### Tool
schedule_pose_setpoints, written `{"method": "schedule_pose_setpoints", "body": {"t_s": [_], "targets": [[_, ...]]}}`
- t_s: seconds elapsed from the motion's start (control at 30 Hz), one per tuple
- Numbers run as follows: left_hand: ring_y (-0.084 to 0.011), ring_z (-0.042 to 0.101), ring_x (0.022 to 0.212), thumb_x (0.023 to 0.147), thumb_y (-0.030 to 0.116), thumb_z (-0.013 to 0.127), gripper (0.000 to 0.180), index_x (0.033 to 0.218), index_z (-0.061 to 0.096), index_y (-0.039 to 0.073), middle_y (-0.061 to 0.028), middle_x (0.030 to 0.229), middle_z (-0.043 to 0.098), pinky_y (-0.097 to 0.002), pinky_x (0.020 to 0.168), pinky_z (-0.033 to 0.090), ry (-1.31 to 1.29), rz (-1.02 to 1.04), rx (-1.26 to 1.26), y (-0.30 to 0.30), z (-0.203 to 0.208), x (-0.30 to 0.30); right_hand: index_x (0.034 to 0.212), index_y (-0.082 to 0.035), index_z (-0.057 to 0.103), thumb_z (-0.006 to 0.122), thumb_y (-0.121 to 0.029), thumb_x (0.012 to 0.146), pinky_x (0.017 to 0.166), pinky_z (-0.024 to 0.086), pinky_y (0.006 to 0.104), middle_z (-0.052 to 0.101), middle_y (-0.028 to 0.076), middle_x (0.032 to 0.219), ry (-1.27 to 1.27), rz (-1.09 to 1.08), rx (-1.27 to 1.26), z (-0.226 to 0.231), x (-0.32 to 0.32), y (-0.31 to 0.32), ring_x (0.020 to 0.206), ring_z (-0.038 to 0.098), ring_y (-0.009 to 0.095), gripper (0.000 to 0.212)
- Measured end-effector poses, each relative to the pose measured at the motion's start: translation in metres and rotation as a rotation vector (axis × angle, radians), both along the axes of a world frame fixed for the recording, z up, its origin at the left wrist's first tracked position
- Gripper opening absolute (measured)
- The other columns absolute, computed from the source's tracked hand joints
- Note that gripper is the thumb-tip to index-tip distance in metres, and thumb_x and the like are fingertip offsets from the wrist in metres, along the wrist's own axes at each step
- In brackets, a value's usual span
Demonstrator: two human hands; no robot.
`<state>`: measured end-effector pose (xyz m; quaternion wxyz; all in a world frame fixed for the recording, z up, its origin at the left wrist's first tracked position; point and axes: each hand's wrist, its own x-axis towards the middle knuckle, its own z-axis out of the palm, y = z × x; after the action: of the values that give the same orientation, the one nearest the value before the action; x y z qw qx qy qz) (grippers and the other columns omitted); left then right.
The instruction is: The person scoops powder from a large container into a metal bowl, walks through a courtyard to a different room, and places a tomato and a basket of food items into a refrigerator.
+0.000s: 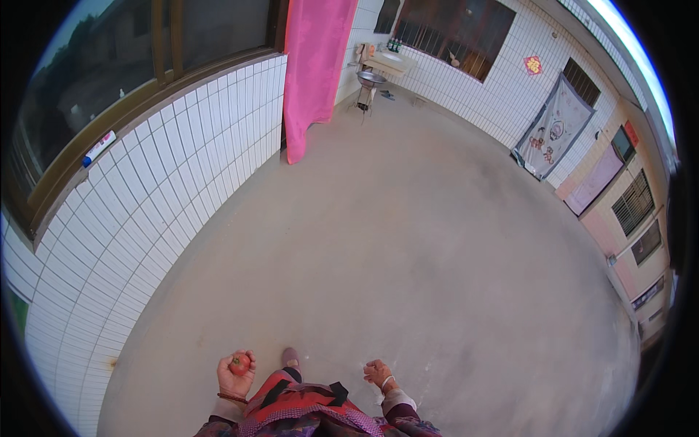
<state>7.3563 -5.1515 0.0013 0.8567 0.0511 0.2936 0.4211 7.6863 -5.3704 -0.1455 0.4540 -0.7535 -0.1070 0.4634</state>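
A red tomato rests in my left hand, at the lower left of the head view. The palm is turned up and the fingers curl round the fruit. A dark beaded bracelet circles that wrist. My right hand hangs low on the other side of my body, its fingers curled in with no object showing in them. It wears a pale bangle. Between the hands are my red patterned apron and one shoe on the floor.
A white-tiled wall with a window runs along the left, with a white tube on its sill. A pink curtain hangs farther on. A metal basin on a stand and a sink are at the back. Concrete floor stretches ahead.
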Motion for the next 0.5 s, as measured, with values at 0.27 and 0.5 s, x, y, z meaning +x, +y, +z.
{"method": "schedule_pose_setpoints", "body": {"t_s": [0.27,0.5], "targets": [[-0.0257,0.059,0.080,0.083,0.026,0.054,0.027,0.092,0.058,0.001,-0.0136,0.094,0.060,-0.0327,0.065,0.051,-0.138,-0.025,-0.085,0.140,0.038,0.116,0.106,-0.011,0.062,0.066,-0.024,0.076,0.062,0.054,0.0278,0.065,0.005,0.094,-0.850,1.010,0.059,-0.108,0.105,-0.032,0.068,0.065,0.018,0.033],[-0.0227,0.056,0.064,0.087,0.029,0.050,0.024,0.090,0.059,0.007,-0.0099,0.083,0.058,-0.0315,0.047,0.044,-0.165,-0.062,-0.067,0.240,0.043,0.207,0.112,-0.003,0.053,0.063,-0.015,0.082,0.055,0.054,0.0360,0.065,0.018,0.085,0.087,-0.031,-0.248,-0.031,0.145,0.090,0.071,0.064,0.025,0.034]]}}
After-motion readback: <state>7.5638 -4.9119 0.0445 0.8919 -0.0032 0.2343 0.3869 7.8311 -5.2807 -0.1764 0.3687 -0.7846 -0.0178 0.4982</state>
